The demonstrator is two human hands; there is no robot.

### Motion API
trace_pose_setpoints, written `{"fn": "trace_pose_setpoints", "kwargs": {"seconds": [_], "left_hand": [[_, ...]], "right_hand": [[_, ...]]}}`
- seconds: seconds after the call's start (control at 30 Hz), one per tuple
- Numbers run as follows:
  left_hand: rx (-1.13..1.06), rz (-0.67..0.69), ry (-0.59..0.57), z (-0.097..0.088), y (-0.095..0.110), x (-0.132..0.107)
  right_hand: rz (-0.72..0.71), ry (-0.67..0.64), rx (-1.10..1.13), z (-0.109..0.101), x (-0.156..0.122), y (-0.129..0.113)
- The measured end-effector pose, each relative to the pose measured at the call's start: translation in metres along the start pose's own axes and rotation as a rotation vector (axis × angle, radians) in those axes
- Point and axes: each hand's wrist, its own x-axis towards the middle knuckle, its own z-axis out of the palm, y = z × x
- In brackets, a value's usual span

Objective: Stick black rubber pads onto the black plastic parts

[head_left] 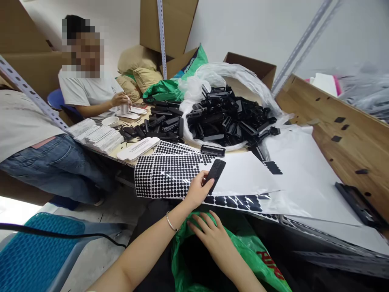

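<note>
My left hand (199,190) grips a flat black plastic case (214,175) with a textured face, tilted above the sheets at the table's front edge. Fingers apart, my right hand (209,231) lies against the rim of a green woven bag (243,247) at my lap; nothing shows in its grasp. Beneath the case is a white sheet of round black stickers (170,172), its right part bare backing. Just behind it lies a black frame-like piece (212,150). Farther back, a clear plastic bag (209,75) spills a heap of black plastic parts (225,117).
At the left, another person (91,91) sits handling small white packets. White boxes (95,136) and a flat white carton (138,149) lie on the table's left side. A second person in jeans (60,162) stands nearer. A blue crate (39,247) is at lower left; a wooden board (343,129) borders the right.
</note>
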Motion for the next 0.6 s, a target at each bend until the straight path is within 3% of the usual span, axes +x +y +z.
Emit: {"fn": "trace_pose_setpoints", "kwargs": {"seconds": [0.23, 0.6], "left_hand": [[0.001, 0.013, 0.028, -0.009, 0.002, 0.002], [-0.006, -0.007, 0.019, -0.008, 0.004, -0.003]], "right_hand": [[0.115, -0.021, 0.038, -0.002, 0.008, 0.0], [0.111, -0.069, 0.101, 0.003, 0.009, -0.008]]}}
